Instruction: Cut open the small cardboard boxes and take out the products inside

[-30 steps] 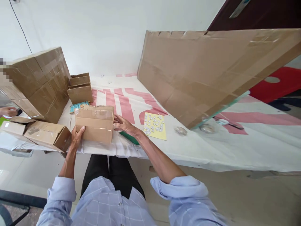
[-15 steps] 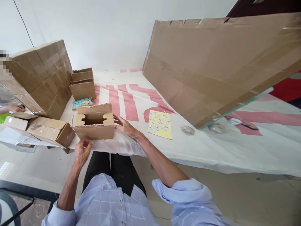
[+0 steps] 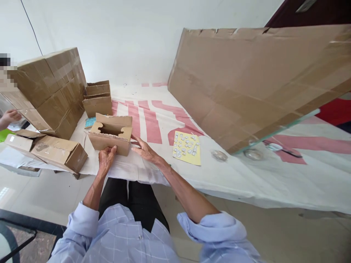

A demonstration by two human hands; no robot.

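A small cardboard box [image 3: 111, 136] stands near the table's front edge with its top flaps open. My left hand [image 3: 106, 157] rests against the box's near wall, fingers partly curled on its lower edge. My right hand [image 3: 144, 149] lies flat on the white cloth just right of the box, fingers stretched out and touching its right corner. A yellow sheet [image 3: 187, 147] with several small white pieces on it lies further right.
A large taped carton [image 3: 49, 91] and a long low box [image 3: 52, 151] stand at the left; two small open boxes [image 3: 97, 98] and a blue packet [image 3: 90, 122] lie behind. A big cardboard sheet [image 3: 252, 80] leans at the right. Another person's hand [image 3: 9, 117] shows at far left.
The small box was turned so its open top faces up and slid a little away. My left hand let go, dropped below the table edge, then came back to the box's near wall.
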